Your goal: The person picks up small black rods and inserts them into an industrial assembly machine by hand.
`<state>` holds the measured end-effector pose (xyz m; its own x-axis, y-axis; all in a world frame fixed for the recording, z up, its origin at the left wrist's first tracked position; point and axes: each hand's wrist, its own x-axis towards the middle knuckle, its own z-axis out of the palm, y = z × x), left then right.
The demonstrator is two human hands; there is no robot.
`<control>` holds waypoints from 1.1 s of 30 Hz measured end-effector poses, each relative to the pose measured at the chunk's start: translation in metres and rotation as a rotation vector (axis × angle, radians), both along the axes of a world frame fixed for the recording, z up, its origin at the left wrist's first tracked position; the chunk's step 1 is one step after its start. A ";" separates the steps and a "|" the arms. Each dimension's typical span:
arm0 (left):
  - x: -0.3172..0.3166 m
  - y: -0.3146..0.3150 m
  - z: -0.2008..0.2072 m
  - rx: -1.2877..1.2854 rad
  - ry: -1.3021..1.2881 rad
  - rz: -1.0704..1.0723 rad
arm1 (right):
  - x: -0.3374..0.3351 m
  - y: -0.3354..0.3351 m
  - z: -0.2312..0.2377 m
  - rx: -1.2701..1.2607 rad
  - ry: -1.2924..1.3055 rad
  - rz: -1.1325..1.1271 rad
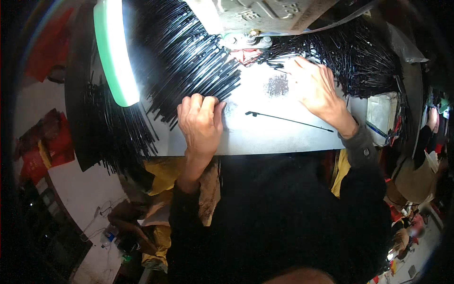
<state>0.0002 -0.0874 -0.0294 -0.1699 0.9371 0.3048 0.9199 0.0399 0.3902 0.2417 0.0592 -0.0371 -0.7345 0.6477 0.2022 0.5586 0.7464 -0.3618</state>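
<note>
Black rod [289,121] — apart, right of the left fingers [207,104].

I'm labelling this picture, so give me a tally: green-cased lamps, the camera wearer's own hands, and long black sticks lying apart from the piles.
Green-cased lamp: 1
Wearer's left hand and right hand: 2
Lone black stick: 1
Total: 4

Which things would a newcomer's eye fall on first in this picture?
Probably the glaring green-edged lamp at upper left comes first. Next come the dense heaps of thin black rods at upper left and upper right. One separate rod lies on the pale tabletop, just below the right hand.
</note>
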 end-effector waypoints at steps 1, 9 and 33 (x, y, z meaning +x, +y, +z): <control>-0.001 -0.001 0.001 -0.002 -0.004 0.007 | -0.006 -0.003 0.011 -0.002 -0.004 0.007; -0.007 -0.004 -0.002 0.007 -0.187 -0.079 | -0.030 -0.037 0.021 -0.241 0.142 0.053; 0.010 0.082 0.009 0.173 -0.552 -0.139 | -0.073 -0.026 0.019 -0.530 0.645 -0.117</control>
<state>0.0099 -0.0051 -0.0208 -0.2257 0.9066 0.3566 0.5710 -0.1735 0.8024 0.1689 0.0334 -0.0185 -0.5019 0.8399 0.2065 0.1857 0.3378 -0.9227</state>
